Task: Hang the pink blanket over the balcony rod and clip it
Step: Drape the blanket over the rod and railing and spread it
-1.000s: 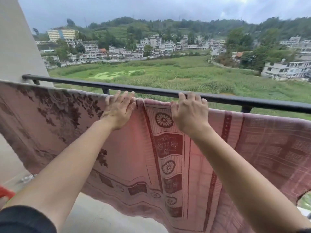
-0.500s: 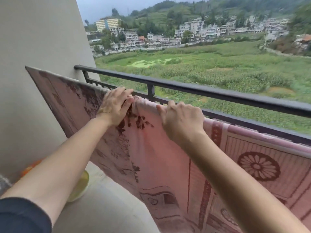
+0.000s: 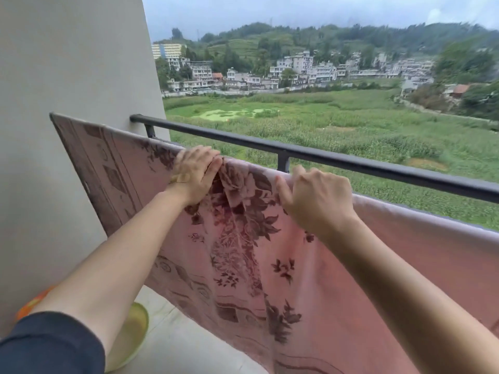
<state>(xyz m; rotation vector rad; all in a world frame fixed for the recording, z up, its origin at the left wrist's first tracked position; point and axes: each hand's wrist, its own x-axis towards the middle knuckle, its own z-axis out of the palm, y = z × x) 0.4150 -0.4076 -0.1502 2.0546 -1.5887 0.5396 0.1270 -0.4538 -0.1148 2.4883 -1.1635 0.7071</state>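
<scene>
- Left hand (image 3: 195,175) lies flat on the top fold of the pink blanket (image 3: 270,252), fingers together, pressing rather than pinching; plaster strip near the wrist
- Right hand (image 3: 314,201) sits at 3 o'clock from the left, fingers curled onto the blanket's top edge; grip hidden, cannot tell if it's pinching
- Change: both hands have worked leftward along the blanket over the last second, from the medallion border to the floral centre
- Means draping is nearly done, spreading stage; no clip in view, clipping not yet done
- Blanket hangs just inside the black railing (image 3: 351,161); the rod under it is hidden
- Wall (image 3: 67,76) at 9 o'clock, yellow-green basin (image 3: 133,334) at 7
- No readable writing or brands
</scene>
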